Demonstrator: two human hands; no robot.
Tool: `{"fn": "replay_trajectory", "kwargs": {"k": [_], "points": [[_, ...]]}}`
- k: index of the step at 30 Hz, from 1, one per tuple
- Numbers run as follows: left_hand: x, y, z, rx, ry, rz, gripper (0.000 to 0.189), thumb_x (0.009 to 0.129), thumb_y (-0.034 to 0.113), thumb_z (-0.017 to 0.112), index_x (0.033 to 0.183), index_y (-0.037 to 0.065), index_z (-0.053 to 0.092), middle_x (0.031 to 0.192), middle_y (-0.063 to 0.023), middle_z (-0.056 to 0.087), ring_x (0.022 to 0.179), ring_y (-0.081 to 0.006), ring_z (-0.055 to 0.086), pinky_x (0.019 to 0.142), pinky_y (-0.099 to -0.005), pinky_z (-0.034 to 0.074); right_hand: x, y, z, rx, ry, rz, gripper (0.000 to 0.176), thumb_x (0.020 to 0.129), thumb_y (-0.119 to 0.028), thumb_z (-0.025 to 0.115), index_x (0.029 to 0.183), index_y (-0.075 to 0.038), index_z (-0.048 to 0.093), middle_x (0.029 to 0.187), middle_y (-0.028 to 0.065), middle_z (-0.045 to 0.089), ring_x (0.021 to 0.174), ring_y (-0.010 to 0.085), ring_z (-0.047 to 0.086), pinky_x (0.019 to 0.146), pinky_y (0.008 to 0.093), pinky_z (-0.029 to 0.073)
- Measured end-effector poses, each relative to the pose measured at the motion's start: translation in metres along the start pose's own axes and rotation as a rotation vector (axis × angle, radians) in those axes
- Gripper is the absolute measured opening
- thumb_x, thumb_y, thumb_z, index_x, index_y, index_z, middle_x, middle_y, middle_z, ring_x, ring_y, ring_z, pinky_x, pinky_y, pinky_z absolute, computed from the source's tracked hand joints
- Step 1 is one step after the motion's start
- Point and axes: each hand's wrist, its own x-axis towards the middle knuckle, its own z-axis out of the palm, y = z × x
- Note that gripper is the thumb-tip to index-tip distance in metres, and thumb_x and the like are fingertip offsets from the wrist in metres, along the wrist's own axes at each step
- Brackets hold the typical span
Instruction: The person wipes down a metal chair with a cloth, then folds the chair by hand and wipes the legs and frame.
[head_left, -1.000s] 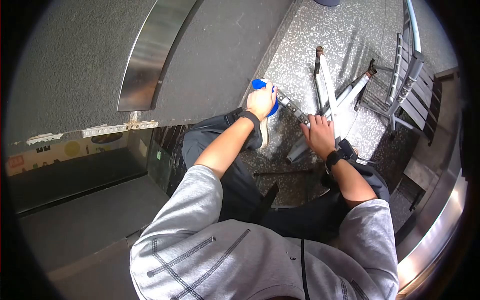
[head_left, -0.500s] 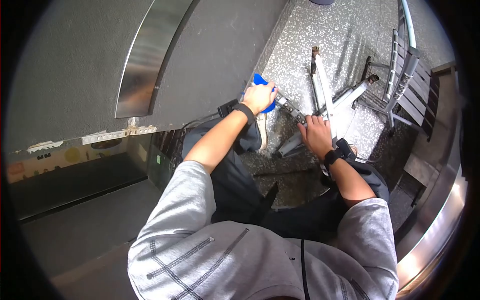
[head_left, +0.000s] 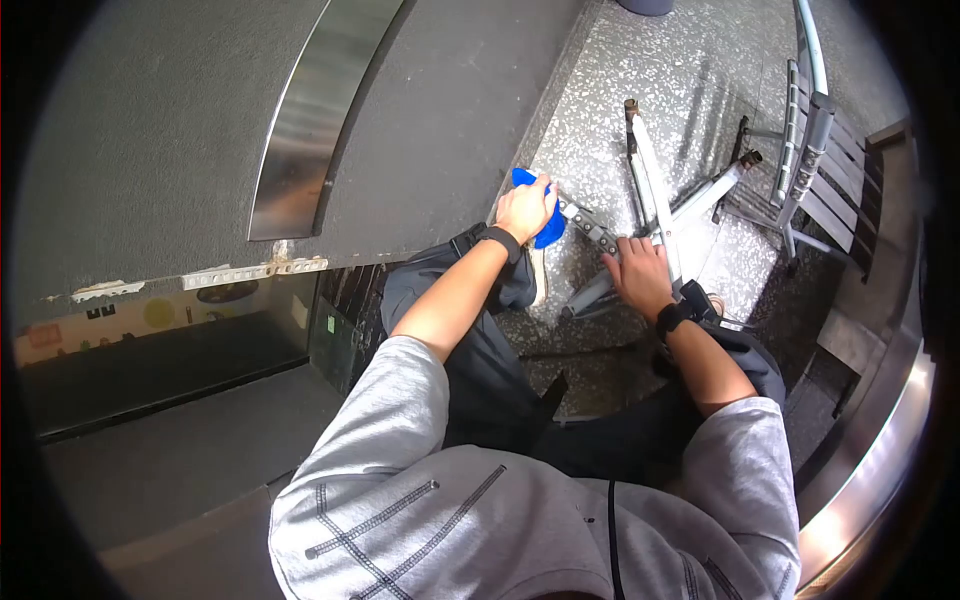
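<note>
Head: metal frame (head_left: pixel 651 170) on speckled floor (head_left: pixel 585 125); grey wall (head_left: pixel 440 120).

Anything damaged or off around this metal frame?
Yes, two spots. The metal frame has brown, rusty-looking ends on two legs; the rest is pale metal, so possibly corrosion. Left side, the lower edge of the wall is chipped, exposing a perforated strip.

Grey short-sleeved top, dark stitching, black wristbands.
</note>
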Motion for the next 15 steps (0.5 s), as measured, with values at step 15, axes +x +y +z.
{"fn": "replay_trajectory", "kwargs": {"k": [15], "points": [[0.010, -0.007, -0.015, -0.366, 0.207, -0.096, 0.045, 0.102, 0.043, 0.037, 0.119, 0.004, 0.050, 0.101, -0.0298, 0.066, 0.099, -0.0491, 0.062, 0.088, -0.0544, 0.047, 0.001, 0.003, -0.006, 0.000, 0.001, -0.005, 0.033, 0.095, -0.035, 0.056, 0.106, -0.004, 0.062, 0.090, 0.0104, 0.063, 0.089, 0.0276, 0.055, 0.078, 0.0409, 0.038]]}}
